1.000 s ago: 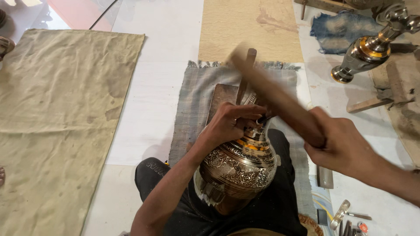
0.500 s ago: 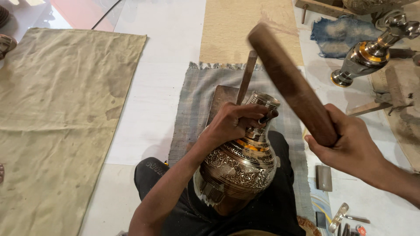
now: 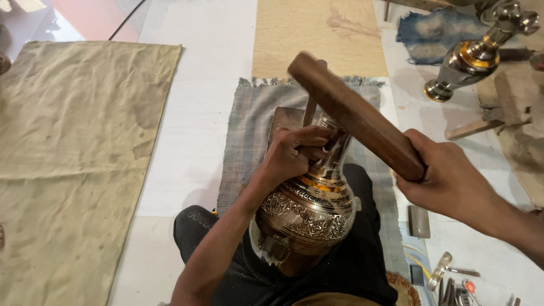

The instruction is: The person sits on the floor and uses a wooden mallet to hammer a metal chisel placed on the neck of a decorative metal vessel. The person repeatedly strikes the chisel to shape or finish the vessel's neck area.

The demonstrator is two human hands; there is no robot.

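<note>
An engraved metal vase (image 3: 309,209) with a round patterned belly and a gold band lies tilted in my lap, neck pointing away. My left hand (image 3: 294,150) is wrapped around its neck together with a thin rod-like tool (image 3: 310,105) that stands up from the neck. My right hand (image 3: 447,184) grips a thick dark wooden block (image 3: 354,116) by its lower end, and the block's far end hangs just above the top of the rod.
A grey fringed mat (image 3: 252,130) lies under the vase with a small wooden board (image 3: 286,119) on it. A second metal vase (image 3: 476,54) lies at the upper right. A tan cloth (image 3: 68,158) covers the floor at left. Small hand tools (image 3: 447,277) lie at the lower right.
My right hand has swung the wooden block: it was low over the vase, rose up, and now comes down toward the rod. The left hand kept its hold on the neck.
</note>
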